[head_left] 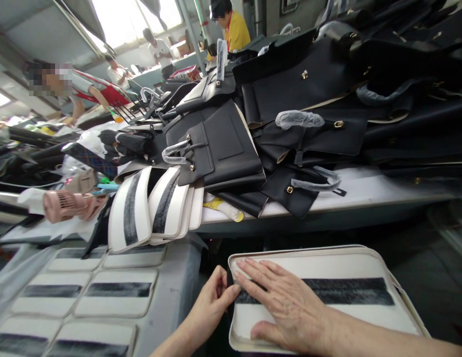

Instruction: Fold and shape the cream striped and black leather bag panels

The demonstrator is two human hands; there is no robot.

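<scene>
My right hand lies flat, fingers spread, on a rounded cream panel with a fuzzy black stripe; my left hand pinches its near-left edge, below smooth black handbags.

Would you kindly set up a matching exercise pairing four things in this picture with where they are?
Things:
1. right hand
2. left hand
3. pink fan
4. black handbags

Places:
A. piled on the long table behind
B. pinching the panel's left edge
C. lying at the far left
D. flat on the white panel with the black stripe

Pairs: 1-D, 2-B, 3-C, 4-A
</scene>
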